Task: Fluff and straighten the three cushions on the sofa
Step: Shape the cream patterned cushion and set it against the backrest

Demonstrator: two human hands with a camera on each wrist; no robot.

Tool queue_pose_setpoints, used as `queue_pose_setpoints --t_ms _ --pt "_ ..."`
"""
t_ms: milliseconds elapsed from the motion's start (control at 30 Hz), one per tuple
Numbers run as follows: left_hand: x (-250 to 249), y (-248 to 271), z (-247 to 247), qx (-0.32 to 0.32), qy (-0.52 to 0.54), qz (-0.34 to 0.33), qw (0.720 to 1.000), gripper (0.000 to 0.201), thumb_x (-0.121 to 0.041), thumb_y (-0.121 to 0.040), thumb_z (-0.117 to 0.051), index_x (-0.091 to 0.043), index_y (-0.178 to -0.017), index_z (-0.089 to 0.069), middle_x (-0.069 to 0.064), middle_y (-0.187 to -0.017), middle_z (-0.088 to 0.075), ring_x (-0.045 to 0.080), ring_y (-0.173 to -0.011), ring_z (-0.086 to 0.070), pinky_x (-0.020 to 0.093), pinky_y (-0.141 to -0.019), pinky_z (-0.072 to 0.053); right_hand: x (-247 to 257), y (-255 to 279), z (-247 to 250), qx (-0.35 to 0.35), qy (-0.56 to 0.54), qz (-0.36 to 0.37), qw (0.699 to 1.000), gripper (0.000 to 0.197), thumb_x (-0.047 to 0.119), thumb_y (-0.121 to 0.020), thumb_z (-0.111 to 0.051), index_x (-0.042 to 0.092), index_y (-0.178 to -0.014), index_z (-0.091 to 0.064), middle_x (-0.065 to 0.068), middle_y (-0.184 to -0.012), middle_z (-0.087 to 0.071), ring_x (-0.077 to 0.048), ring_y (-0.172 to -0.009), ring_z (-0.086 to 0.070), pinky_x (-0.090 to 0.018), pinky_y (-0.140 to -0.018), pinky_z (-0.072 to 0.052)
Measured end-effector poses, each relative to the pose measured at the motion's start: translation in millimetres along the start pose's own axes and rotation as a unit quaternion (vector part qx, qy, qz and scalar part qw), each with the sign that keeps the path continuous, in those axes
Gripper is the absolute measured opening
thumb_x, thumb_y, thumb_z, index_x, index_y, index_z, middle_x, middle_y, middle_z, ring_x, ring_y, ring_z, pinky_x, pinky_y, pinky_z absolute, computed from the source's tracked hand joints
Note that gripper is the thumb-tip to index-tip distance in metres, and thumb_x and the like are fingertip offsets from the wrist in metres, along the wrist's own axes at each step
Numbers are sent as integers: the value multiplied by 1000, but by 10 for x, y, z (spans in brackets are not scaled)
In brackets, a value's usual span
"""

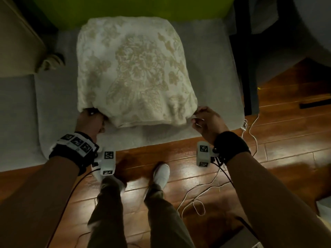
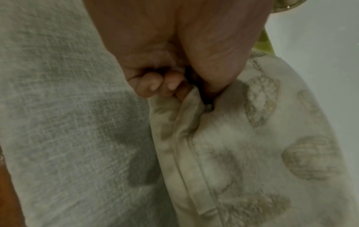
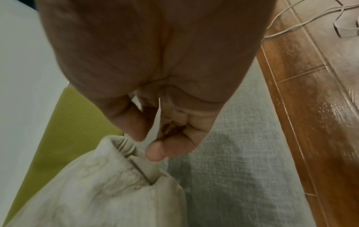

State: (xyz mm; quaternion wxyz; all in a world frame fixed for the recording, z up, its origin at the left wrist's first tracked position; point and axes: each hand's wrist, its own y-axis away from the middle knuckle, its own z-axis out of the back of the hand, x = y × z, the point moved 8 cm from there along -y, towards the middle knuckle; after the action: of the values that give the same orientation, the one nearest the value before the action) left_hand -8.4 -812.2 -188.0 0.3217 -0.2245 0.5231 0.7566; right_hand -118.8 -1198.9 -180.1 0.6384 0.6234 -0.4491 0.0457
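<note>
A cream cushion [image 1: 136, 72] with a tan floral pattern lies flat on the grey sofa seat [image 1: 53, 104]. My left hand [image 1: 91, 119] grips its near-left corner. In the left wrist view the fingers [image 2: 161, 86] are curled round bunched fabric at the cushion's [image 2: 242, 145] seam. My right hand [image 1: 206, 119] is at the near-right corner. In the right wrist view, that hand [image 3: 147, 142] pinches the gathered tip of the cushion [image 3: 97, 192] between thumb and fingers. No other cushion is clearly in view.
A green backrest [image 1: 125, 6] rises behind the cushion. A beige padded shape [image 1: 18, 42] and a crumpled cloth [image 1: 52, 61] sit at the left. Dark furniture [image 1: 250, 68] stands to the right. White cables [image 1: 206, 190] trail over the wooden floor [image 1: 268, 140] by my feet [image 1: 161, 172].
</note>
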Motion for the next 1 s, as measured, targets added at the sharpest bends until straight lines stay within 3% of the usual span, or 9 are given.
queue_pose_setpoints --t_ms 100,167,333,467,567,667,800,867,1000 --pt "5 48 20 -16 -3 -5 1000 10 -17 -95 -53 -11 -100 -59 8 -68 -53 19 -52 -45 30 -51 -41 -62 -38 -119 42 138 -17 989 28 6 -94 -65 16 -120 -66 -4 -98 -71 -19 -85 -66 -33 -75 -52" --pt "-16 92 29 -17 -16 -14 1000 12 -16 -93 -55 -11 -102 -59 9 -70 -54 20 -54 -47 31 -52 -42 -92 -52 -218 63 159 -28 985 32 13 -96 -66 16 -128 -67 -4 -107 -72 -18 -94 -67 -35 -82 -53" --pt "3 217 138 7 -24 -16 1000 20 -17 -91 -61 -24 -109 -60 7 -74 -64 19 -59 -57 31 -56 -47 -7 26 -310 74 84 -30 993 29 11 -95 -50 20 -113 -71 -1 -108 -74 -23 -105 -67 -41 -90 -54" --pt "39 266 234 44 -16 -2 999 20 -14 -93 -62 -34 -97 -63 3 -81 -66 16 -70 -61 32 -67 -54 -7 -15 -60 0 135 -7 991 19 5 -91 -52 12 -104 -64 -10 -108 -69 -38 -116 -64 -43 -86 -57" --pt "50 243 334 30 25 -10 999 16 -10 -89 -66 -25 -94 -67 2 -96 -70 18 -84 -69 33 -72 -59 -11 -37 111 -86 209 19 974 16 9 -94 -59 13 -108 -64 -12 -117 -65 -37 -112 -64 -42 -83 -59" --pt "18 250 406 -11 84 -16 996 11 -5 -87 -68 -15 -88 -64 10 -99 -68 20 -82 -69 31 -67 -60 41 -23 112 -122 267 46 955 16 17 -97 -57 14 -111 -66 -14 -117 -66 -31 -104 -67 -42 -83 -62" --pt "13 289 465 -47 189 1 981 18 0 -85 -59 -17 -80 -57 13 -90 -65 31 -82 -67 43 -71 -61 189 -12 77 -108 280 105 948 8 24 -91 -64 28 -98 -66 -7 -102 -70 -30 -97 -71 -47 -81 -63" --pt "34 303 502 -35 219 10 975 21 -1 -88 -54 -19 -78 -59 11 -86 -68 31 -81 -69 48 -75 -60 247 -15 132 -89 278 124 948 19 23 -87 -72 36 -99 -66 -6 -99 -74 -27 -93 -73 -45 -80 -62" --pt "132 314 555 -52 214 42 974 29 -1 -90 -48 -21 -72 -58 10 -88 -68 28 -79 -68 54 -76 -60 209 -9 508 -176 242 96 949 27 26 -91 -76 24 -113 -61 -13 -107 -72 -27 -90 -71 -37 -72 -59"
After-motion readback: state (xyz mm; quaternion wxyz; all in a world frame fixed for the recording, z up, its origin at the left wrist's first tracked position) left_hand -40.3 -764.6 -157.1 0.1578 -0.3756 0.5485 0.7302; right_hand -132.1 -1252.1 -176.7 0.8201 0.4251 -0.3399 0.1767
